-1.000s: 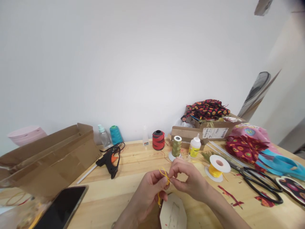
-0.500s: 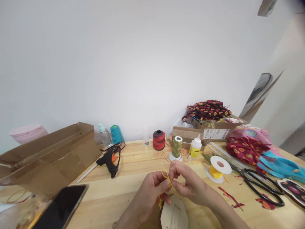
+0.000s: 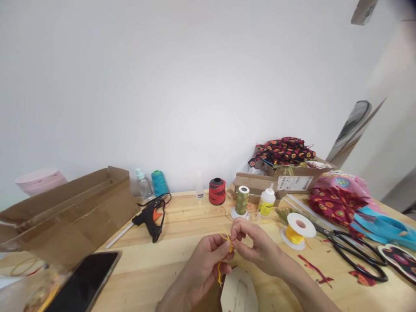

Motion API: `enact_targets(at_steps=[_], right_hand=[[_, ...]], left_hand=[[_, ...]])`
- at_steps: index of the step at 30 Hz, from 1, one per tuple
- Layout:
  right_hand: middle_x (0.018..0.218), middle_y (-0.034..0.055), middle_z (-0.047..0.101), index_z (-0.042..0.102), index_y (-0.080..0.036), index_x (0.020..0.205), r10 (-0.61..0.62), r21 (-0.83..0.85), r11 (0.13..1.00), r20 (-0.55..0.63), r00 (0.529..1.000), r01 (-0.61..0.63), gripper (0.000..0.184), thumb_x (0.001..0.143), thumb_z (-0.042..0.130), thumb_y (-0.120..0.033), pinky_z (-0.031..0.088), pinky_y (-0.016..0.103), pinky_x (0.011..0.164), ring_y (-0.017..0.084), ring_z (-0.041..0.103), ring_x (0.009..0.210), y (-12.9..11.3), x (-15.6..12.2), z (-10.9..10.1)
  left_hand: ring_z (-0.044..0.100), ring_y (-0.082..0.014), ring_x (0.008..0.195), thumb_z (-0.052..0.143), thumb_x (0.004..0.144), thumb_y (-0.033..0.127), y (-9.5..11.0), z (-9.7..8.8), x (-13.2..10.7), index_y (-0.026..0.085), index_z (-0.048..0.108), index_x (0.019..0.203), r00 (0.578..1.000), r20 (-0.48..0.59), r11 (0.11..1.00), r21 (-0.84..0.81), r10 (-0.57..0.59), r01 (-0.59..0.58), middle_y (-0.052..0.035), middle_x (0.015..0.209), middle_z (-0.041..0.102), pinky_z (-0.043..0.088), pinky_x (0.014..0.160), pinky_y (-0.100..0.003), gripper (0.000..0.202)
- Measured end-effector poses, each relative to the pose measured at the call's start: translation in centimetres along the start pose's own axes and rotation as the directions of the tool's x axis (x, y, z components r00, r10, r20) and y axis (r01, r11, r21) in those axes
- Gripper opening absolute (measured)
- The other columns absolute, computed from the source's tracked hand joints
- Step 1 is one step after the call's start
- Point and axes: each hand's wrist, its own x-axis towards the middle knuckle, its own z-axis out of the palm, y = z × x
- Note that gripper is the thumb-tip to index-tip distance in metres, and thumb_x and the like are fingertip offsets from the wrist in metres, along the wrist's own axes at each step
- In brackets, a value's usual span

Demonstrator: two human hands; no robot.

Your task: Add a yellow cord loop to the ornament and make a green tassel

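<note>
My left hand (image 3: pixel 208 262) pinches a yellow cord (image 3: pixel 219 272) between thumb and forefinger, with a small loop standing above the fingertips. Close against it, my right hand (image 3: pixel 255 245) has its thumb and fingers pressed together at the same cord. Part of the cord hangs down from the left hand toward a flat pale piece with a dark edge (image 3: pixel 239 291), which lies below the hands at the table's front. Whether the cord is fastened to that piece is hard to make out. The fingers hide the crossing of the strands.
To the right are a spool of yellow cord (image 3: pixel 296 232), black-handled scissors (image 3: pixel 354 255) and fabric scraps (image 3: pixel 316 268). A glue bottle (image 3: pixel 267 201) and thread spools (image 3: pixel 217 191) stand behind. On the left lie a glue gun (image 3: pixel 151 221), a phone (image 3: pixel 86 281) and a long cardboard box (image 3: pixel 74 216).
The yellow loop between my fingertips has become smaller and narrower. My left hand's lower fingers have shifted slightly, showing more of the hanging cord. The surroundings are the same.
</note>
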Motion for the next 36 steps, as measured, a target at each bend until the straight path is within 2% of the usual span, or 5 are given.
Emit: enact_targets(at_steps=[5, 12, 18, 24, 36], right_hand=[[0.068, -0.0018, 0.045, 0.048, -0.019, 0.072, 0.050, -0.039, 0.998, -0.037, 0.998, -0.052, 0.010, 0.079, 0.044, -0.013, 0.036, 0.021, 0.056, 0.010, 0.042, 0.063, -0.14, 0.17, 0.04], [0.065, -0.0021, 0.046, 0.050, -0.019, 0.070, 0.101, -0.085, 0.990, -0.127, 0.987, -0.112, 0.010, 0.078, 0.046, -0.015, 0.036, 0.022, 0.058, 0.011, 0.044, 0.064, 0.09, 0.33, 0.59], [0.064, -0.0024, 0.046, 0.052, -0.019, 0.071, 0.097, -0.105, 0.988, -0.136, 0.986, -0.111, 0.008, 0.077, 0.048, -0.016, 0.036, 0.023, 0.059, 0.011, 0.044, 0.064, 0.51, 0.28, 0.88], [0.064, -0.0024, 0.046, 0.052, -0.020, 0.071, 0.003, -0.158, 0.987, -0.132, 0.991, -0.024, 0.009, 0.077, 0.049, -0.014, 0.036, 0.024, 0.059, 0.011, 0.045, 0.064, 0.74, 0.31, 0.72], [0.069, -0.0002, 0.048, 0.047, -0.019, 0.072, -0.090, -0.321, 0.945, -0.065, 0.994, 0.064, 0.010, 0.081, 0.043, -0.014, 0.035, 0.025, 0.060, 0.012, 0.043, 0.068, 0.17, 0.38, 0.29]], left_hand=[[0.039, -0.0034, 0.051, 0.064, 0.066, 0.022, 0.01, -0.18, 0.12, 0.008, 0.061, 0.069, 0.999, -0.042, 0.995, -0.095, -0.035, 0.031, 0.0009, 0.060, 0.044, 0.039, 0.041, -0.009, 0.014], [0.045, -0.0015, 0.057, 0.060, 0.070, 0.012, 0.14, -0.57, 0.08, 0.004, 0.059, 0.076, 0.991, 0.064, 0.895, -0.424, -0.121, 0.136, -0.0024, 0.074, 0.046, 0.044, 0.047, -0.006, 0.011], [0.047, -0.0015, 0.057, 0.049, 0.077, 0.008, 0.09, -0.54, 0.18, 0.002, 0.058, 0.075, 0.984, 0.087, 0.837, -0.517, -0.157, 0.179, -0.0040, 0.073, 0.048, 0.045, 0.047, -0.005, 0.011], [0.047, -0.0015, 0.055, 0.049, 0.077, 0.008, 0.11, -0.47, 0.27, 0.003, 0.058, 0.075, 0.983, 0.062, 0.856, -0.486, -0.170, 0.179, -0.0034, 0.071, 0.048, 0.045, 0.047, -0.006, 0.011], [0.043, -0.0016, 0.050, 0.063, 0.068, 0.018, 0.01, -0.55, 0.37, 0.006, 0.061, 0.069, 0.991, -0.085, 0.973, -0.217, -0.103, 0.082, -0.0003, 0.062, 0.047, 0.044, 0.045, -0.008, 0.012]])
